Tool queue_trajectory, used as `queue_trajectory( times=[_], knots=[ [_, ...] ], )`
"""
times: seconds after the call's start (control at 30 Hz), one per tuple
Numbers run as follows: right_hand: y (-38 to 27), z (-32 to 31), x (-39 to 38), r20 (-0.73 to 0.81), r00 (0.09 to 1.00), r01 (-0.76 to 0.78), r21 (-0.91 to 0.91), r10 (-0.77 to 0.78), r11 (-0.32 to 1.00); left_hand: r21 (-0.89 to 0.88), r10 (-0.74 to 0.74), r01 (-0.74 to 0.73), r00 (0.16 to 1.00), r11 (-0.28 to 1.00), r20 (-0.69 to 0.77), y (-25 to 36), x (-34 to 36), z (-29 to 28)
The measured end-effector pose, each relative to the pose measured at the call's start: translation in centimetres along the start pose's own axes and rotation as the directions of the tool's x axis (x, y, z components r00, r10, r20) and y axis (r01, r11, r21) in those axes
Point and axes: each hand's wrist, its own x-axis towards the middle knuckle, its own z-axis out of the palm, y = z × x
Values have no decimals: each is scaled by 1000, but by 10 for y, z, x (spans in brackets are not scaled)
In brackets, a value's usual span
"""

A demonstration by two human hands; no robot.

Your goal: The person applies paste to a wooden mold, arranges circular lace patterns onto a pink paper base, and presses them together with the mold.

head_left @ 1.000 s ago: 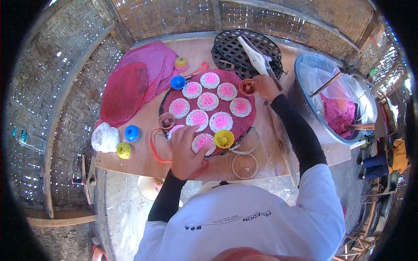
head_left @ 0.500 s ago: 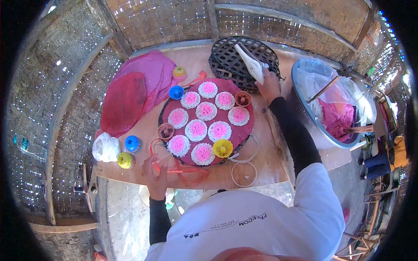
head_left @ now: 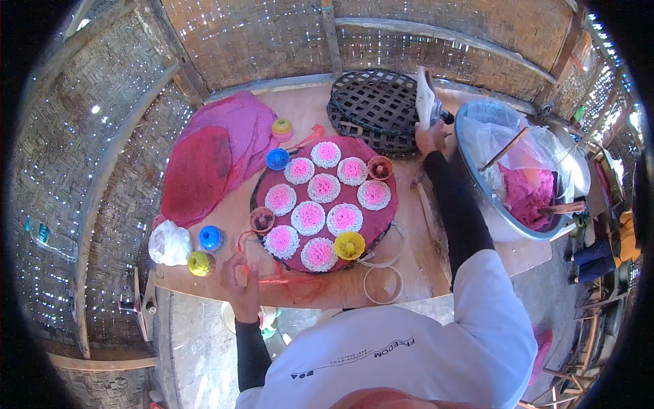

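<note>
In my right hand (head_left: 430, 138) is a white, tapered, bag-like piece (head_left: 426, 102) with a dark part near my fingers. I hold it up beside the right edge of a dark woven lattice basket (head_left: 373, 102). My left hand (head_left: 240, 281) is at the table's front edge with its fingers bent and apart, by a thin red ribbon (head_left: 293, 279). Between my arms lies a round tray covered in dark red cloth (head_left: 289, 178). Several pink-and-white lacy round pieces (head_left: 308, 218) rest on it. A yellow fluted cup (head_left: 349, 245) and brown cups (head_left: 262, 219) sit along its rim.
Pink and red cloth rounds (head_left: 197, 167) lie at the left. Near them are blue (head_left: 211, 238) and yellow-green (head_left: 199, 263) cups and a white plastic bag (head_left: 170, 243). On the right stands a large grey tub (head_left: 477, 187) holding pink dough (head_left: 528, 191) and sticks.
My right hand has lifted the white piece off the lattice basket and moved it right, turning it more upright. My left hand has shifted slightly down, its fingers bent more.
</note>
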Motion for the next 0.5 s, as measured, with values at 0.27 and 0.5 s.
queue_trajectory(
  times=[0.27,0.5],
  knots=[
    [-32,-31,24,276,866,-334,-302,417,893,64,16,-16,1000,998,3,3,-10,-2],
    [-63,-55,-2,478,747,518,18,-462,855,105,-45,45,999,993,4,-10,-28,-3]
  ],
)
